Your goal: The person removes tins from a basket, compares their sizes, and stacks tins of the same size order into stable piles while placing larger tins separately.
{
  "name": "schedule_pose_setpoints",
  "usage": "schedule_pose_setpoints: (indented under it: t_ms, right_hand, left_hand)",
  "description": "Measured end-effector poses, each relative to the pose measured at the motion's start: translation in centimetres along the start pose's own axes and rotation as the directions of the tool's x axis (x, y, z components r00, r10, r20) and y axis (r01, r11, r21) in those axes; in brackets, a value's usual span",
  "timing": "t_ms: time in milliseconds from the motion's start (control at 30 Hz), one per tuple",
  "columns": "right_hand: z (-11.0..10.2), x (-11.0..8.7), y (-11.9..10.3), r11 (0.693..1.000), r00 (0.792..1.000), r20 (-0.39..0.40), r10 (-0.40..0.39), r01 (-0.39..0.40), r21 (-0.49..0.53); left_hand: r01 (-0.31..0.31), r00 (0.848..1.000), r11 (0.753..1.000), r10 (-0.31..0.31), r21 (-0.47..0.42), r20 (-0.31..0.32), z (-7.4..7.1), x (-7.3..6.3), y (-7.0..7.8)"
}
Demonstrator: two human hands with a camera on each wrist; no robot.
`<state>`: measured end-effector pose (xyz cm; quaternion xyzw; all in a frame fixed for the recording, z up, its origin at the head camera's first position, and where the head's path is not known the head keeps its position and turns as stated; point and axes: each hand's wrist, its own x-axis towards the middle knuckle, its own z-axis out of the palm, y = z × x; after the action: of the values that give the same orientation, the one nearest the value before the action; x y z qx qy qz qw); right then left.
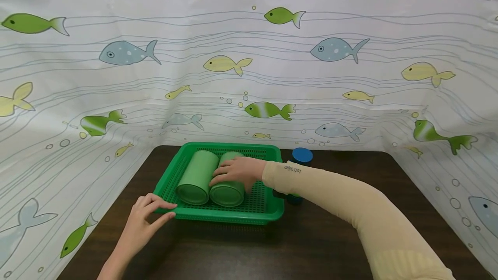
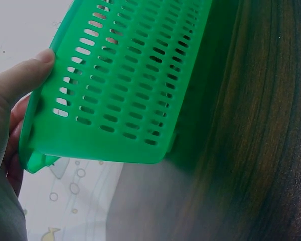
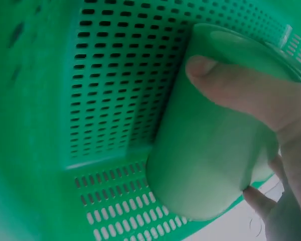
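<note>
My left hand (image 1: 145, 219) pinches the near left corner of a green plastic basket (image 1: 223, 215), its thumb pressed on the outer wall in the left wrist view. Two light green canisters lie on their sides in the basket, with flat, rimmed ends facing me. My right hand (image 1: 238, 171) reaches over the right canister (image 1: 227, 194) and grips it, thumb on one side and fingers on the other in the right wrist view. Beside it lies the left canister (image 1: 197, 176), touched by no thumb or palm; the right fingertips come near it.
Right of the basket stands a blue-lidded container (image 1: 302, 155), partly hidden behind the right sleeve (image 1: 330, 185). A dark blue and green item (image 1: 294, 198) shows below that sleeve. The dark wooden table (image 1: 218, 254) is bordered by a fish-patterned curtain (image 1: 272, 77) on its back and sides.
</note>
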<state>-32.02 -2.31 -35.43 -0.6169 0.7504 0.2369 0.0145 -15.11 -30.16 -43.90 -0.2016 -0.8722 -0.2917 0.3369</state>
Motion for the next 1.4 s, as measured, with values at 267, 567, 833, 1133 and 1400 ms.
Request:
schedule_pose_setpoints:
  t_ms: [267,567,833,1133,1400]
  right_hand:
    - [0.4,1.4,-1.2,0.967,1.0,0.017,0.014,-0.01,-0.254]
    - [0.6,1.6,-1.1,0.983,0.999,0.041,-0.014,0.021,-0.183]
    - [0.7,1.6,-1.0,0.989,0.999,0.043,0.002,0.005,-0.148]
    - [0.4,1.9,-1.0,0.998,0.996,0.083,0.026,-0.021,-0.055]
    - [-0.2,1.9,-1.1,0.999,0.992,0.12,0.037,-0.034,-0.023]
  left_hand:
    - [-0.008,1.0,1.0,0.007,-0.014,-0.016,0.1,0.0,0.2]
    - [-0.004,1.0,1.0,0.004,-0.004,-0.011,0.0,-0.1,0.1]
    - [-0.011,1.0,1.0,0.01,-0.023,-0.025,0.1,-0.1,0.2]
    - [0.001,1.0,1.0,-0.001,-0.003,-0.003,0.1,-0.2,0.0]
    - [-0.001,1.0,1.0,0.001,-0.004,0.005,0.0,0.0,0.0]
